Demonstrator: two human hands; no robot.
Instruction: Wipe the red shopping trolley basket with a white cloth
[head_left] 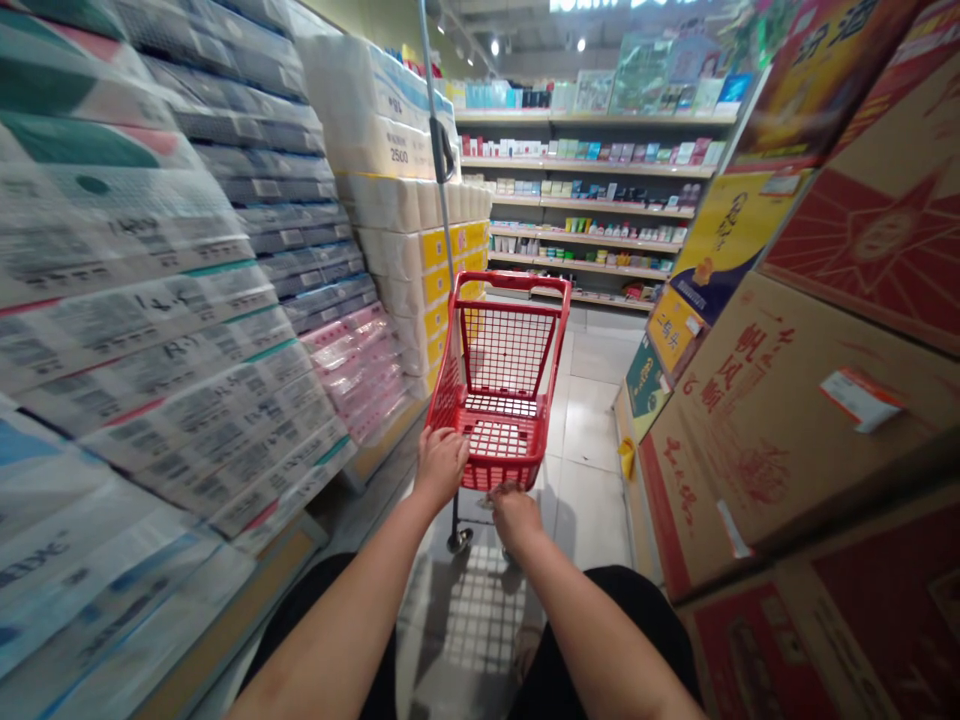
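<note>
A red plastic shopping cart (504, 372) stands in the aisle just ahead of me, its basket holding nothing. My left hand (440, 462) is closed over the near rim of the cart at its left corner. My right hand (514, 515) is closed on the near edge lower down, its fingers curled under and partly hidden. Both forearms reach forward from the bottom of the view. A thin metal pole (437, 140) rises from the cart's left side.
Stacked packs of tissue and toilet paper (225, 300) wall the left side. Large cardboard boxes (787, 420) with red print line the right. Shelves of small goods (592, 200) cross the far end. The tiled floor (592, 430) runs between them.
</note>
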